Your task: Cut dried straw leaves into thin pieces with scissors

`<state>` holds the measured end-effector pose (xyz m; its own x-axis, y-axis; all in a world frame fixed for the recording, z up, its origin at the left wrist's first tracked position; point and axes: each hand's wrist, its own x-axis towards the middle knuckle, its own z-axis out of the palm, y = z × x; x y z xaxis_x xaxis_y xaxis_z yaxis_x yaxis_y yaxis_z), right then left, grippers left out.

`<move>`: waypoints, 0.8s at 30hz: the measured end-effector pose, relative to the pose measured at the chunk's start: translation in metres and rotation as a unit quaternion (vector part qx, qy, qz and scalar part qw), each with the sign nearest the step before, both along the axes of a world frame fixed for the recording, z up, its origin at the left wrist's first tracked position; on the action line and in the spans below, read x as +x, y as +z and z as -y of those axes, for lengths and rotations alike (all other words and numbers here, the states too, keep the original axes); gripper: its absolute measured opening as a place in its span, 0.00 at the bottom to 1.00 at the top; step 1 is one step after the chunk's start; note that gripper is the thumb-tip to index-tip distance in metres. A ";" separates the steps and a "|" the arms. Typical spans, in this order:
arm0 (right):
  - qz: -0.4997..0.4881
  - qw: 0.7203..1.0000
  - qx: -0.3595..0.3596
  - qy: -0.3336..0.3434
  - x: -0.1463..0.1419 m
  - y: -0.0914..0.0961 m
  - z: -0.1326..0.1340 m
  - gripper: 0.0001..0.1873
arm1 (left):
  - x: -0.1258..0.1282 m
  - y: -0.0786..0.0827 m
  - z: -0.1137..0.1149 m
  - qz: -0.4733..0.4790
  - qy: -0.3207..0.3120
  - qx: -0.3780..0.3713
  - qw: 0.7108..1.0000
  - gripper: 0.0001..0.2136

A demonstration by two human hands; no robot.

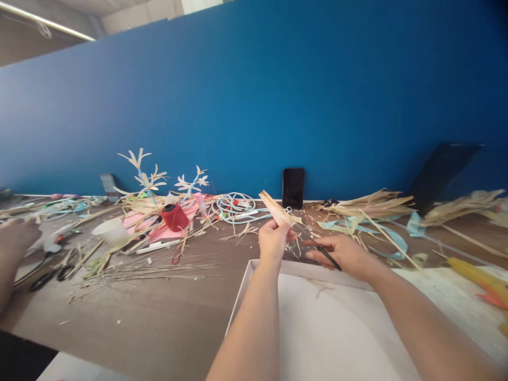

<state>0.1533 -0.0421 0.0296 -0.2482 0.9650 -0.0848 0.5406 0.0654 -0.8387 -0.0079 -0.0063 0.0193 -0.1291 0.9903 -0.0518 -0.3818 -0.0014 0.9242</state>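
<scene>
My left hand (pixel 273 241) is closed around a folded piece of dried corn husk (pixel 273 207), whose broad end points up and to the left. In my right hand (pixel 337 253) is a slim black tweezers-like tool (pixel 327 255), pinched between thumb and fingers. Its thin tip reaches toward the lower right side of the husk, and whether it touches cannot be made out. Both hands are above the far edge of a shallow white box lid (pixel 254 264). Small husk scraps lie just beyond them.
A dark phone (pixel 293 188) leans on the blue partition (pixel 254 106). Husk flowers (pixel 148 180), a red thread spool (pixel 174 217), a white cup (pixel 110 232) and black-handled scissors (pixel 50 276) lie leftward. Another person's hand (pixel 18 235) is by a glue gun (pixel 55 238). Husks (pixel 373 205) lie right.
</scene>
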 end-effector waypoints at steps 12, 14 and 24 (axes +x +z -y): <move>0.025 1.000 0.014 0.010 0.007 -0.007 -0.004 0.29 | 0.001 0.002 0.003 -0.035 -0.038 -0.015 0.999 0.05; 0.025 1.000 0.015 0.009 0.007 -0.006 -0.004 0.29 | 0.001 0.001 0.003 -0.033 -0.039 -0.012 0.999 0.05; 0.021 1.000 0.022 0.002 0.005 -0.002 -0.002 0.26 | 0.002 -0.002 0.004 -0.033 -0.072 -0.005 0.997 0.06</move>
<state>0.1586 -0.0403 0.0280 -0.2486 0.9672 -0.0526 0.5751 0.1037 -0.8115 -0.0059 -0.0098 0.0174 0.0119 0.9982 -0.0582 -0.3162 0.0590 0.9469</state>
